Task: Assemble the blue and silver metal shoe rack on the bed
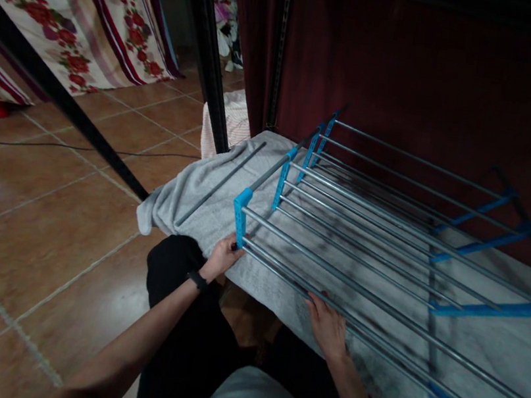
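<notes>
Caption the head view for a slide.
Left hand and right hand touch near bars of a drying rack on a grey towel.

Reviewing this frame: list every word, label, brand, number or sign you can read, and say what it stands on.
None readable: the drying rack, its blue connectors, the grey towel, the floral curtains and the black wristband show no letters, numbers or logos.

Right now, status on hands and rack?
Left hand gripping drying rack at its blue corner. Right hand resting on near rods. Rack flat on grey towel; loose rod lies beside it.
</notes>
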`<state>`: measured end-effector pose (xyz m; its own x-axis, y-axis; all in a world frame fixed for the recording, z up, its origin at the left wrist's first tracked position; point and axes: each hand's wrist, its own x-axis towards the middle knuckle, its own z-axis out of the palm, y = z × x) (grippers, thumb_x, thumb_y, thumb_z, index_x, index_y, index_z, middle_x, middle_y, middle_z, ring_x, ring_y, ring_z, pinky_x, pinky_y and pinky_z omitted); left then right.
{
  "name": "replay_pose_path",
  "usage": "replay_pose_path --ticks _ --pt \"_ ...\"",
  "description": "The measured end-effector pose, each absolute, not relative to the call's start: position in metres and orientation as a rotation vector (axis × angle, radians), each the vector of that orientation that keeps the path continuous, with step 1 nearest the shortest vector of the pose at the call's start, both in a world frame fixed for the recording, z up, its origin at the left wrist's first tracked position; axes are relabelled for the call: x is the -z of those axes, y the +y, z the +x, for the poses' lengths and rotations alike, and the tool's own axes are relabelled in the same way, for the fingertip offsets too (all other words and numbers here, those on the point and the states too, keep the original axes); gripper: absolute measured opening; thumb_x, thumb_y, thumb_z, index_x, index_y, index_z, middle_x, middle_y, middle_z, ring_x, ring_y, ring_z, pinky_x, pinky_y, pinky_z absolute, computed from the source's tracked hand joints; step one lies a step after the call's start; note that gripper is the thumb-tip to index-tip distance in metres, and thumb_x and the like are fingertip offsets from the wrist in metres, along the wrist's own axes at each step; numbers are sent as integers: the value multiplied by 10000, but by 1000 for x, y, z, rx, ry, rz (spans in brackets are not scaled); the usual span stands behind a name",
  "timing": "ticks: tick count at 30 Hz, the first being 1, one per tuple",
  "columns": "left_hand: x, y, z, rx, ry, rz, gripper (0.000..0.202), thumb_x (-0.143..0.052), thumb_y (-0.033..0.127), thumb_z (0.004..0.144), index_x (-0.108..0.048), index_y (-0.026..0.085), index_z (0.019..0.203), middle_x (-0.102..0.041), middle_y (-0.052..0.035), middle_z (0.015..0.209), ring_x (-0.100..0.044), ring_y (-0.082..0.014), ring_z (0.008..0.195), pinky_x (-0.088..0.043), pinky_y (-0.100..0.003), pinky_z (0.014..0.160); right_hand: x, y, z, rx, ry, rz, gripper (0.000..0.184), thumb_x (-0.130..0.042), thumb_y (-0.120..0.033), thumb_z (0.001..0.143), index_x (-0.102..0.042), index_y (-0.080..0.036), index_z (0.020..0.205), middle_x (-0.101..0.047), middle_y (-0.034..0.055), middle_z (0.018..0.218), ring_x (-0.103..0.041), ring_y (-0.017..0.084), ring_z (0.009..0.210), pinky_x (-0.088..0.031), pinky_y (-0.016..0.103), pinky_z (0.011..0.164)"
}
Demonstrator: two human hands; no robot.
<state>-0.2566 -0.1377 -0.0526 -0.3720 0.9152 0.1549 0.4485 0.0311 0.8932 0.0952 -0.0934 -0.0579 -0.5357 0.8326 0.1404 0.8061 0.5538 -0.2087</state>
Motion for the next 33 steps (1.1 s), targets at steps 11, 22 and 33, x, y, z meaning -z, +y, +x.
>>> replay_pose_path --ticks 11,22,33 --pt "50 -138 -255 -1306 1865 1381 284 -657 333 802 -697 161 1024 -710 -98 1089 -663 -246 1012 -528 -391 942 53 -92 92 -285 -2646 -1395 395 -354 -374 1040 -666 -243 1244 -725 69 1159 -717 205 962 -515 293 828" --pt "57 -136 -257 -1290 1904 1382 317 -623 383 810 -694 163 1028 -707 -115 1116 -670 -262 1008 -527 -419 952 43 -90 88 -369 -2724 -1456 411 -311 -370 1051 -628 -263 1288 -711 37 1199 -697 204 1027 -523 314 854" --pt "51 -130 -272 -1063 2001 1384 440 -605 523 707 -646 204 1008 -718 -74 1094 -653 -299 1050 -523 -450 977 40 -122 112 -299 -2430 -1197 350 -418 -168 977 -592 -224 1276 -632 90 1245 -578 212 1121 -439 378 993"
